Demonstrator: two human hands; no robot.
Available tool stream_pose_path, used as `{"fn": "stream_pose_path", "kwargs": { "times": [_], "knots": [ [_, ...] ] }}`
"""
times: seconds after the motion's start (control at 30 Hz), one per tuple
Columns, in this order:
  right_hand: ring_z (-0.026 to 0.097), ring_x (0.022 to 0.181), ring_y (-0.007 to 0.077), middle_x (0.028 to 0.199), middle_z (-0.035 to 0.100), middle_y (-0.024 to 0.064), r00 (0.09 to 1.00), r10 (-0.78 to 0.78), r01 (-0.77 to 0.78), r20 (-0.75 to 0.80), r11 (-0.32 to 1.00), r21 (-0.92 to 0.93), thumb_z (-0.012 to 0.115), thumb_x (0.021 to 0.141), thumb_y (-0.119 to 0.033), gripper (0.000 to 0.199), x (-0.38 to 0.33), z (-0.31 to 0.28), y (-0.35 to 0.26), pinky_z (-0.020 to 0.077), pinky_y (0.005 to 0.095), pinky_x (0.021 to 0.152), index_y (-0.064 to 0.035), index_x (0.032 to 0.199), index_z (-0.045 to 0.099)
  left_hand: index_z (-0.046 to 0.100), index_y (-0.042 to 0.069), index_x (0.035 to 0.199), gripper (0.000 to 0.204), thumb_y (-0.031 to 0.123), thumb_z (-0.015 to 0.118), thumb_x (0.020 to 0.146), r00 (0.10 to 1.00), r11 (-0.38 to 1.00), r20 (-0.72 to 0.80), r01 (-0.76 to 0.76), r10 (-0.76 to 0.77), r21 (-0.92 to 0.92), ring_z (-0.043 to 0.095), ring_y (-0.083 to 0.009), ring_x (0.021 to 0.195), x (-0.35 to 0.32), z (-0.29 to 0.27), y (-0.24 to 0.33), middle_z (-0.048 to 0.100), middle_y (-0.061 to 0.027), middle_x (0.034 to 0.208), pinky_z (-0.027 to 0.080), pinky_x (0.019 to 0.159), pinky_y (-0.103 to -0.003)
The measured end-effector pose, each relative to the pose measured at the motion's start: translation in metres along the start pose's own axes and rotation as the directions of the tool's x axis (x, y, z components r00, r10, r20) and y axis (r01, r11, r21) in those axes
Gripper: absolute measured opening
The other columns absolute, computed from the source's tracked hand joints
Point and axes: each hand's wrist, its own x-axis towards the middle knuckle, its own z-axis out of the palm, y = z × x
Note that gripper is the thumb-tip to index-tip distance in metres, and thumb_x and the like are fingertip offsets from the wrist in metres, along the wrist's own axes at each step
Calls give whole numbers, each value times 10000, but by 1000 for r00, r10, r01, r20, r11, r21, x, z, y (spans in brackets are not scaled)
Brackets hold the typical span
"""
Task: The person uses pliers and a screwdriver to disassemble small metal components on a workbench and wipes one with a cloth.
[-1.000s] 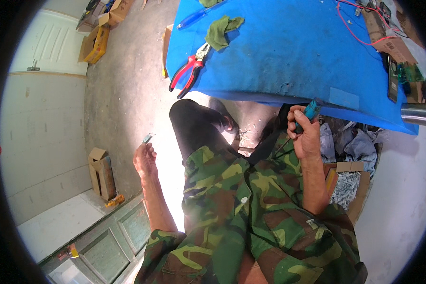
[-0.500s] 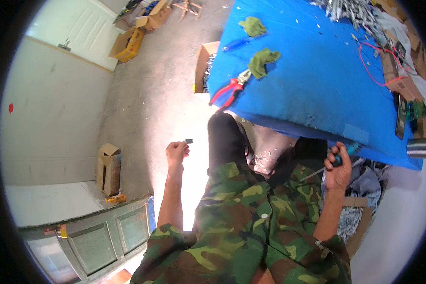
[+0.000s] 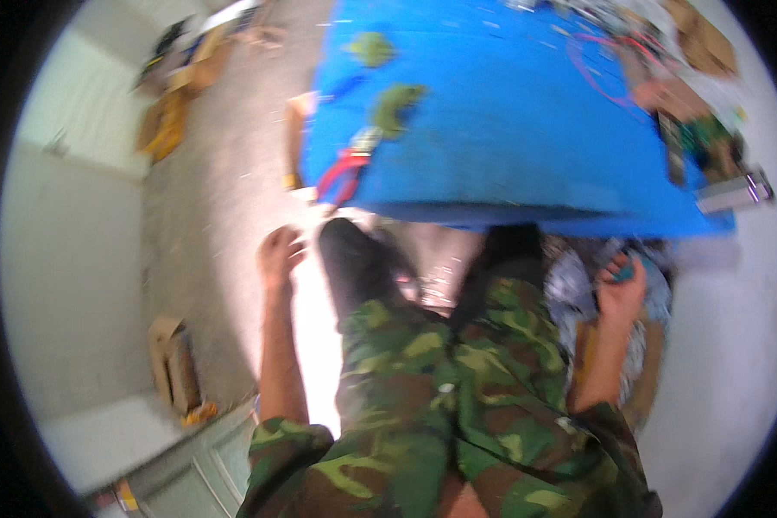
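2 hands well apart. Right hand (image 3: 620, 295), right of frame, curls tight round teal handle (image 3: 622, 274); rest of tool too blurry. Left hand (image 3: 280, 254), left of middle, fingers half bent; I can't tell if it holds anything.

Loose grip might drop teal handle into grey heap (image 3: 570, 285) below. Red pliers (image 3: 347, 170) lie by blue table's (image 3: 492, 147) near left corner; knee bump might tip them off.

Table edge crosses middle. More room: floor (image 3: 200, 224), left of left hand.

Two green rags (image 3: 397, 109) on blue sheeting (image 3: 492, 147), a cardboard box (image 3: 172, 363) (somewhat blurred) on the grey floor (image 3: 200, 190).
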Motion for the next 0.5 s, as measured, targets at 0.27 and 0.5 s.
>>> {"fn": "stream_pose_path", "kwargs": {
  "times": [0.27,0.5],
  "knots": [
    [550,823,225,953,600,88,994,-62,65,-88,997,29,558,1034,-339,321,-5,-19,-5,443,388,689,-24,1092,554,598,-16,1288,394,258,662,1012,987,986,11,163,-163,-34,694,-180,855,-23,-6,-70,726,-121,1088,570,686,-286],
    [592,819,172,997,635,82,876,-425,468,229,629,-621,666,991,-277,250,-30,62,-35,490,343,707,-41,1065,628,622,-11,1161,285,199,698,986,994,993,-32,106,-108,-53,663,-161,728,-31,-7,-63,719,-119,958,524,578,-245]
  ]
}}
